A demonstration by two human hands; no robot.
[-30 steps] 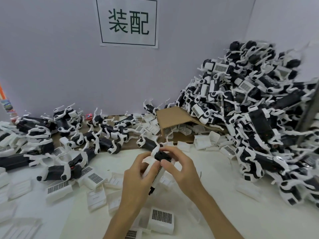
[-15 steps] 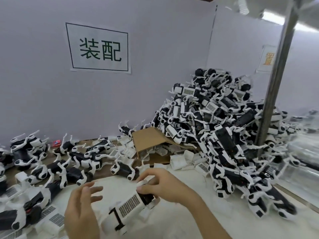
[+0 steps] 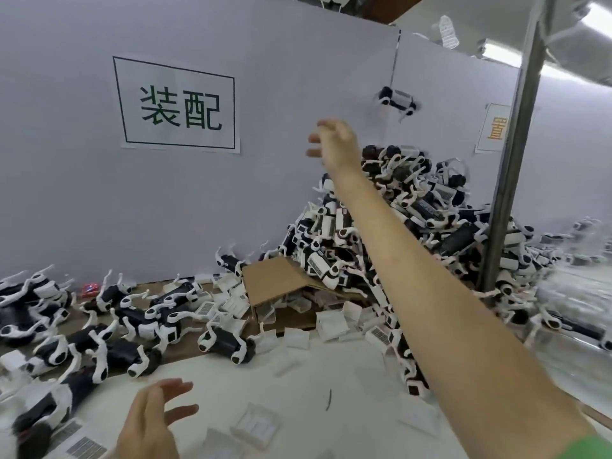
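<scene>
Black-and-white plastic robot dog (image 3: 397,99) is hanging airborne above the heap of matching plastic dogs (image 3: 450,233), right hand (image 3: 335,140) fingers apart and empty; a hard landing is risking snapped legs.

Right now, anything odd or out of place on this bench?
One toy robot dog is in mid-air before the wall, above the heap of toy dogs, touching nothing; the right hand, raised and open, is below-left of it. A cardboard box lies tipped at the heap's foot.
</scene>
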